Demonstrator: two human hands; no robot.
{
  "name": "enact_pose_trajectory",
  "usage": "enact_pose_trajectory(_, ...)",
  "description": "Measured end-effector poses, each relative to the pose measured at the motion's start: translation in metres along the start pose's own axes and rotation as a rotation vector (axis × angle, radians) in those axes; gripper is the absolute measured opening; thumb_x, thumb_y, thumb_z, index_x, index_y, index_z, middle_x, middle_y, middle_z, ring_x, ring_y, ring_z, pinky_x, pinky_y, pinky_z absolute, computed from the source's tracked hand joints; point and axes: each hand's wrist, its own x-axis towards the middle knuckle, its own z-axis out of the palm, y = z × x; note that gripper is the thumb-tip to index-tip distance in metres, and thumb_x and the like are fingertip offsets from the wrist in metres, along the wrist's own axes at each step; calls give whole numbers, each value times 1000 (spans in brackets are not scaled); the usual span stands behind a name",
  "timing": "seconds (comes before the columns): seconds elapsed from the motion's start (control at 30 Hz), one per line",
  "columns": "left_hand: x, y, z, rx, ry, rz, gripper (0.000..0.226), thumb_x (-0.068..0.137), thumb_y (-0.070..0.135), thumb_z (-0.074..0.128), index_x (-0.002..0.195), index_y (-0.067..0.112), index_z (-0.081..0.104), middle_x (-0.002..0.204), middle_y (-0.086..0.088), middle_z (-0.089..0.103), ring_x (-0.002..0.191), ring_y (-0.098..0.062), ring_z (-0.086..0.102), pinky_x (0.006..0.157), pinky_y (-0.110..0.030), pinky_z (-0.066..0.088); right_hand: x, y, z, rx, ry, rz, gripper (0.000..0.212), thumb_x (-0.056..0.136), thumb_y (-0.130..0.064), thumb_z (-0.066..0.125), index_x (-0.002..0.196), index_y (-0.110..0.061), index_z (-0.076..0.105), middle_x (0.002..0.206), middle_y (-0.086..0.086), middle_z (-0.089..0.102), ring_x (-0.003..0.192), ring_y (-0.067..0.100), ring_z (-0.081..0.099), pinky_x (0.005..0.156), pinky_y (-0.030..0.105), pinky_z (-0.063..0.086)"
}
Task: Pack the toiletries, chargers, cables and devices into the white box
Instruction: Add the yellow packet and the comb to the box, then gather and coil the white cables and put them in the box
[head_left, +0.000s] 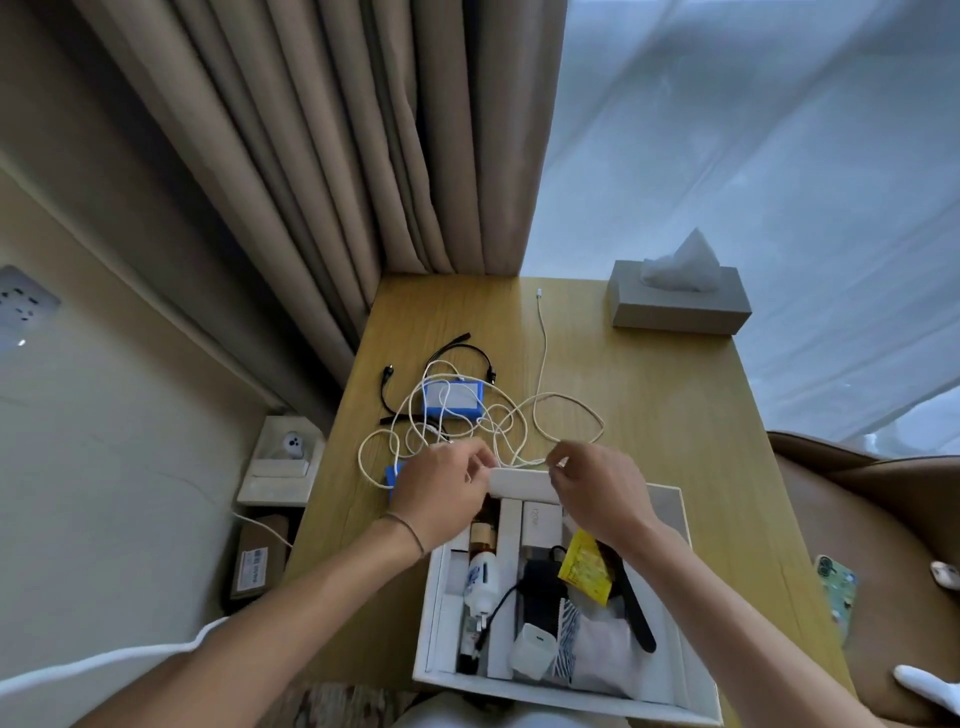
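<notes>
**Holding a white block over the box's far edge**

Gripping a white rectangular block (519, 480) from both ends, the left hand (444, 491) and the right hand (592, 486) have their fingers curled and pinched on it, just above the far rim of the white box (670, 670). The box sits at the near edge of the wooden table (649, 395) and already contains a white bottle (480, 579), a yellow packet (584, 569), a white charger plug (532, 657), a black cable (501, 605) and a black strap-like item (631, 603). Beyond the hands, a long white cable (543, 405) lies in loose tangled loops on the table, crossing a blue-edged device (452, 397). A short black cable (462, 351) lies just behind that device. A second blue item (393, 478) shows partly under the left hand. A grey tissue box (678, 304) stands at the far right corner.
</notes>
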Motion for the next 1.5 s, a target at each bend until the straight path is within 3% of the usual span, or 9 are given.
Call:
enact_pose_trajectory(0.27,40,-64,-6,145,-82,-238,18,88,14,55,93,29,64,84,10,64,78,-11,59,65,-28,51,42,-24,-7,83,-66,32,24,93,-21,53,100,-28,75,86,-9,71,79,15,65,63,27,49)
enact_pose_trajectory(0.4,63,-87,4,215,-82,-395,8,88,31,59,83,26,63,85,9,67,76,-13,61,63,-29,49,54,-32,-3,108,-107,29,24,91,-19,54,97,-26,76,89,-5,74,79,17,67,70,32,58)
enact_pose_trajectory(0.53,86,-101,20,290,-151,-483,35,84,51,66,66,23,56,66,8,59,57,-9,53,48,-26,34,59,-32,1,130,-116,35,24,91,-19,54,96,-28,75,84,-11,70,76,11,65,63,27,53)
enact_pose_trajectory(0.67,93,-113,41,335,-191,-465,31,83,49,70,69,25,58,71,7,62,65,-13,59,53,-28,38,56,-31,5,170,-148,27,25,91,-18,54,101,-27,75,81,-14,70,70,8,66,63,27,55)
enact_pose_trajectory(1.0,73,-115,37,-201,34,-489,27,92,24,54,67,20,45,57,2,50,52,-16,44,51,-31,33,51,-36,5,386,-148,9,24,93,-18,55,108,-30,71,71,-7,75,68,9,71,70,37,61)
enact_pose_trajectory(1.13,52,-94,5,-356,147,-314,32,100,28,49,68,23,45,50,8,44,45,-5,34,44,-21,26,50,-49,1,424,-128,-34,23,92,-17,56,101,-30,73,73,-13,74,69,1,69,70,33,60)
enact_pose_trajectory(1.3,33,-56,-56,-521,235,-145,43,100,38,52,70,7,53,52,6,41,48,-6,37,46,-21,30,49,-80,-7,385,-57,-301,35,91,-31,65,125,-39,61,119,-29,59,108,-8,53,86,15,42)
enact_pose_trajectory(1.4,26,-28,-95,-666,277,-75,33,98,29,59,74,7,62,66,1,55,61,-9,51,59,-17,43,48,-102,-13,430,-104,-435,56,90,-42,66,141,-46,42,144,-28,45,133,-5,38,105,22,34)
enact_pose_trajectory(1.5,20,-6,-127,-831,298,-11,22,93,21,62,76,6,65,99,-6,67,93,-18,65,82,-21,51,48,-122,-21,560,-120,-486,62,89,-46,66,143,-49,38,143,-28,48,134,-3,42,106,28,39)
